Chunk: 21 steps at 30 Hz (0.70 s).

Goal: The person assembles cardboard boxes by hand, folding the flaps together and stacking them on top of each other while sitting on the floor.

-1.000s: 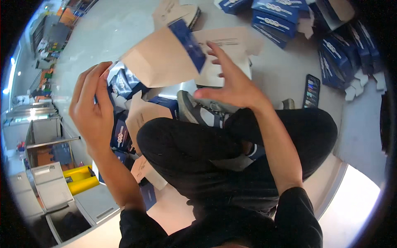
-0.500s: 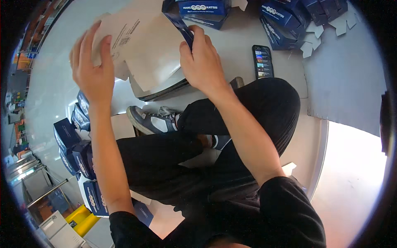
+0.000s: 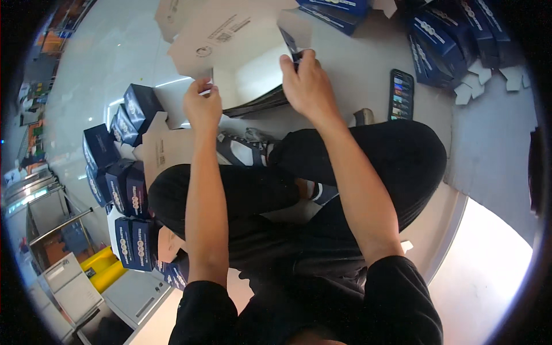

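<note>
In front of me, an unfolded carton blank [image 3: 230,43], cream with small dark print on this face and dark blue on the other, lies over a stack of flat sheets [image 3: 259,102]. My left hand [image 3: 202,108] is closed, fingers and thumb pinching the blank's near left edge. At the opposite side, my right hand [image 3: 309,86] grips a raised dark blue side panel of the same blank, thumb inside and fingers outside. Between the hands, the blank's glossy pale surface catches light. My crossed legs [image 3: 230,192] are just below.
Folded dark blue boxes [image 3: 118,184] are piled on the left, and more boxes [image 3: 440,43] stand at the far right on a grey sheet [image 3: 489,132]. A phone [image 3: 401,95] with a lit screen lies right of the blank. Another cream blank [image 3: 164,152] is beside my left knee.
My left hand has gone from spread fingers on the blank's left flap to a pinch at its near left edge. The right hand keeps its grip. The whole view has shifted.
</note>
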Tool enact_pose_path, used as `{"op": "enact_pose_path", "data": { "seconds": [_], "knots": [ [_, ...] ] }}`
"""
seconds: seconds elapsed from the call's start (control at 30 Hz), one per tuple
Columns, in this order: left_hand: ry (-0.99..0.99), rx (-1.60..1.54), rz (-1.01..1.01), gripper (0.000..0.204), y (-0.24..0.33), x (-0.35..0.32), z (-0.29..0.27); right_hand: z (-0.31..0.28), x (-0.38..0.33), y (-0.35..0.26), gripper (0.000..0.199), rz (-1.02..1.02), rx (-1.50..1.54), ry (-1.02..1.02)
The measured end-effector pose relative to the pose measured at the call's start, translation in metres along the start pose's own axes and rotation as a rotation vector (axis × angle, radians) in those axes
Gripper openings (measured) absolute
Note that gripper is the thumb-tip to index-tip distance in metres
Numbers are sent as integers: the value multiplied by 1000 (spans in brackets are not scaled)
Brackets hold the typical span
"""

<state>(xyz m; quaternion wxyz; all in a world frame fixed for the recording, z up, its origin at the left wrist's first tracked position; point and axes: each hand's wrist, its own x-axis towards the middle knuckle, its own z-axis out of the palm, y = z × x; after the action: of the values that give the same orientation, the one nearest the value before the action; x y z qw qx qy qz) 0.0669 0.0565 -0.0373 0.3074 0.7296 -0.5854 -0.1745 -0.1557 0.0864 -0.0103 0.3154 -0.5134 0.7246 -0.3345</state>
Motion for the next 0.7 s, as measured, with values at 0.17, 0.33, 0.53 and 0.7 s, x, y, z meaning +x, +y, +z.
{"op": "enact_pose_path", "data": {
  "seconds": [0.17, 0.33, 0.53, 0.7],
  "knots": [
    [96, 33, -14, 32, 6, -2, -6, 4, 4, 0, 54, 25, 111, 48],
    [72, -88, -54, 32, 21, -9, -16, -4, 6, -2, 55, 81, 217, 17],
    [138, 125, 18, 28, 4, -5, -21, -4, 1, -6, 61, -3, 53, -196],
    [254, 251, 237, 37, 15, -7, -30, -14, 7, 4, 56, -21, 90, -308]
  ]
}}
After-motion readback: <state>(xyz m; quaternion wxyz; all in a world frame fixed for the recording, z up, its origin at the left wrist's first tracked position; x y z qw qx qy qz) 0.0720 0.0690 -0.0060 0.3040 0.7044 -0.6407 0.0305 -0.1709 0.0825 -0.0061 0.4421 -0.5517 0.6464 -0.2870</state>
